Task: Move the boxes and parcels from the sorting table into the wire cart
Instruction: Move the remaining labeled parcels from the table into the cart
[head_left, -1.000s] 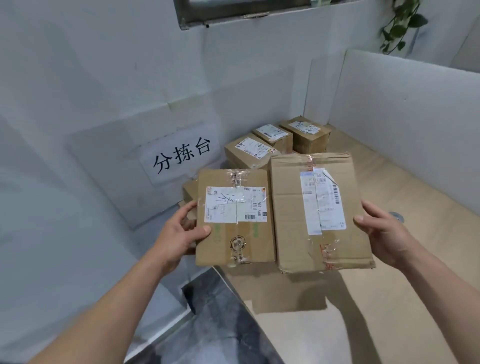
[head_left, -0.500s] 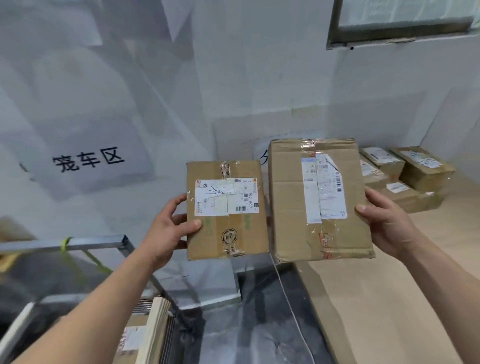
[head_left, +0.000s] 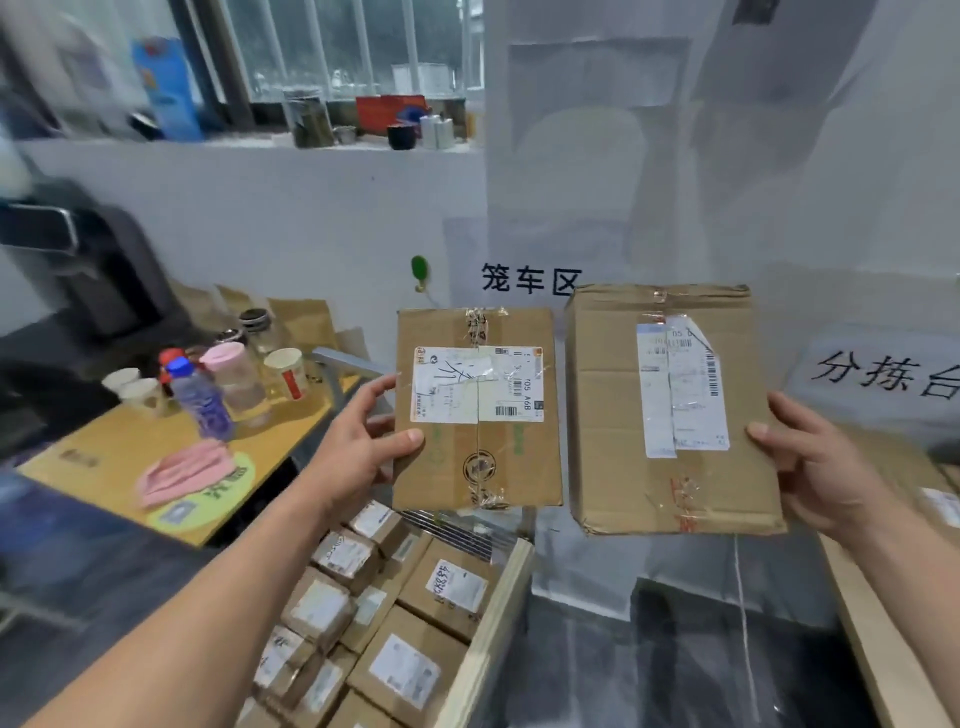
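A: What is held in the left hand (head_left: 358, 447)?

B: A smaller cardboard box (head_left: 478, 410) is gripped by its left edge; the thumb is laid across the top face and the other fingers are curled underneath. A white shipping label (head_left: 478, 384) is stuck across its middle, crossed by clear tape.

A: And the right hand (head_left: 821, 467)?

B: A larger cardboard box (head_left: 670, 410) is gripped at its right edge, the thumb pressed on top and the fingers wrapped below. A long, torn white label (head_left: 683, 387) is seen on its face.

A: Are the two boxes touching?

B: No, a narrow gap is left between them. Both are held up in the air, side by side, in front of a white wall on which black Chinese characters (head_left: 530, 278) are printed.

A: Where is the cart?

B: Below the smaller box, a bin (head_left: 498, 613) with a pale wooden-looking rim is seen, already packed with labelled parcels (head_left: 405, 623). Whether its sides are wire cannot be told.

A: And the sorting table?

B: A light wooden edge (head_left: 872, 639) is visible at the lower right, under a second sign (head_left: 883, 371).

A: Anything to the left?

B: A yellow table (head_left: 104, 457) is set there, on which bottles (head_left: 200, 397), paper cups (head_left: 132, 387) and a pink cloth (head_left: 184, 470) are placed.
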